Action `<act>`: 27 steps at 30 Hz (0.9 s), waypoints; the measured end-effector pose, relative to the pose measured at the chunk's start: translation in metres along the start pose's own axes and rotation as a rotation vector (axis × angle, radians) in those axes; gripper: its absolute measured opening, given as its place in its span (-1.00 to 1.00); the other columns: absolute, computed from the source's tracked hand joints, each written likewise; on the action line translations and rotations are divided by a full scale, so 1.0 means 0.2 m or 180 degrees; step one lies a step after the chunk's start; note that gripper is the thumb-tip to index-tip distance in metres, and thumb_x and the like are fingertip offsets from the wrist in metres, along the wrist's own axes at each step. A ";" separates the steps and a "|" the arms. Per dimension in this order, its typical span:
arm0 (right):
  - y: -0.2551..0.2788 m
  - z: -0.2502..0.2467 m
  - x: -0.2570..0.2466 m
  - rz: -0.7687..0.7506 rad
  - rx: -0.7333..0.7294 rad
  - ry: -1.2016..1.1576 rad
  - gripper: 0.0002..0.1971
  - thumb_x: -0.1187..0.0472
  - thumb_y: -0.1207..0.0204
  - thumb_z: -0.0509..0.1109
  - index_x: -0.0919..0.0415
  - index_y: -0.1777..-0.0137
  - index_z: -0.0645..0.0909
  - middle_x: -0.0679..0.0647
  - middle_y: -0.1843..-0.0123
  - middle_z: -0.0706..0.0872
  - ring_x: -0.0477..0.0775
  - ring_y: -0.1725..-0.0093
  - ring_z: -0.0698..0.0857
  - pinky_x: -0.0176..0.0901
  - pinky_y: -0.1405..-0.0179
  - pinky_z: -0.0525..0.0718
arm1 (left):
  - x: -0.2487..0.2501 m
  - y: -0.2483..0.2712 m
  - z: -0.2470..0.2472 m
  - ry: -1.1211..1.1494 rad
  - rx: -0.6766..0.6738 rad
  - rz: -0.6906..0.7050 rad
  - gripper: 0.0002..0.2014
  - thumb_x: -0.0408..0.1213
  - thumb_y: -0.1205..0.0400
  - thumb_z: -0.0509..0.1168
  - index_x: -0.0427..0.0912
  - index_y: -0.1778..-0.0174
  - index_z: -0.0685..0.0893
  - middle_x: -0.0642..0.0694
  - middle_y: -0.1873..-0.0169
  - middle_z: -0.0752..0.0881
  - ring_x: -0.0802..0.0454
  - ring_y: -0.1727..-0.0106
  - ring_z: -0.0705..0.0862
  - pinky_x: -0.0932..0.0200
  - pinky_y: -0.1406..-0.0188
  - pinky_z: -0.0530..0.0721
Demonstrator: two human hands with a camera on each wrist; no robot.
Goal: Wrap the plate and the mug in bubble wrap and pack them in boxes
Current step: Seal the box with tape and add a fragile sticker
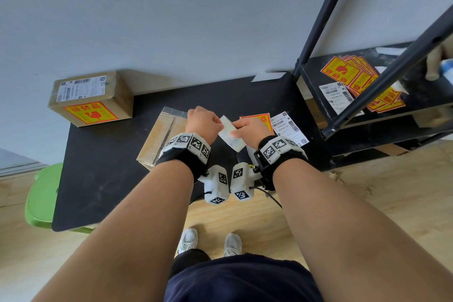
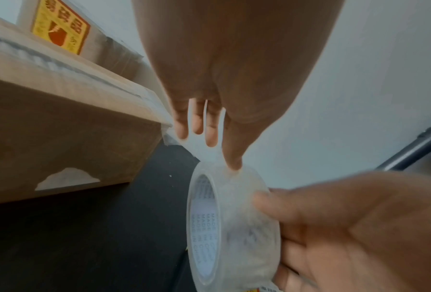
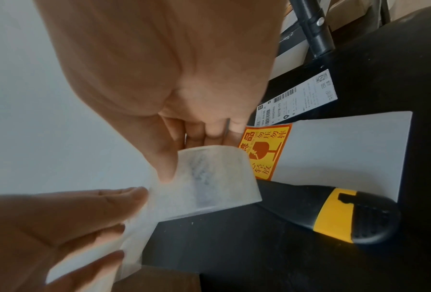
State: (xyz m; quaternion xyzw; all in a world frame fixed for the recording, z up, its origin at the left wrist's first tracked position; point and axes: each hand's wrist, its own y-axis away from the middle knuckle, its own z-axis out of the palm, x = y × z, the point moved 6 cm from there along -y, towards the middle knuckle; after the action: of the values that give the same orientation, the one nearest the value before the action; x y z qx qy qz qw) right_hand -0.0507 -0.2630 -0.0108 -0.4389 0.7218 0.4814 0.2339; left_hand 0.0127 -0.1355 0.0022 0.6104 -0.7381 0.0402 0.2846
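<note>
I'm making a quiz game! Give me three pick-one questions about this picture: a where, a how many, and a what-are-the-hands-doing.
1. Where is the brown cardboard box with the yellow-and-red sticker? A at the black table's far left; B on the floor; C in a hand.
2. How many cardboard boxes are on the table? A one; B two; C four.
3. What do the hands hold? A nothing; B scissors; C a clear tape roll.
Answers: A, it sits by the wall there; B, that one plus a plain taped box; C, left hand and right hand both grip the roll.
</note>
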 end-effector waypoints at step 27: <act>-0.16 0.13 0.02 0.0537 0.0300 0.1940 -0.70 0.18 -0.62 0.24 0.25 -0.26 0.66 0.20 -0.21 0.70 0.24 -0.23 0.66 0.01 -0.21 0.62 | -0.48 0.03 -0.24 0.0493 0.1100 -0.0551 -0.64 -0.39 -0.65 0.13 -0.13 -0.36 0.59 -0.16 -0.37 0.50 -0.14 -0.44 0.38 -0.01 -0.36 0.41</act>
State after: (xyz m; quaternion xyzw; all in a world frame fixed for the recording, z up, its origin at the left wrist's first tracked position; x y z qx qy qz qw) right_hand -0.0284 -0.2468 -0.0407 -0.4901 0.8140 0.3114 -0.0137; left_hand 0.0342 -0.0298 -0.0018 0.7064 -0.6409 0.1884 0.2339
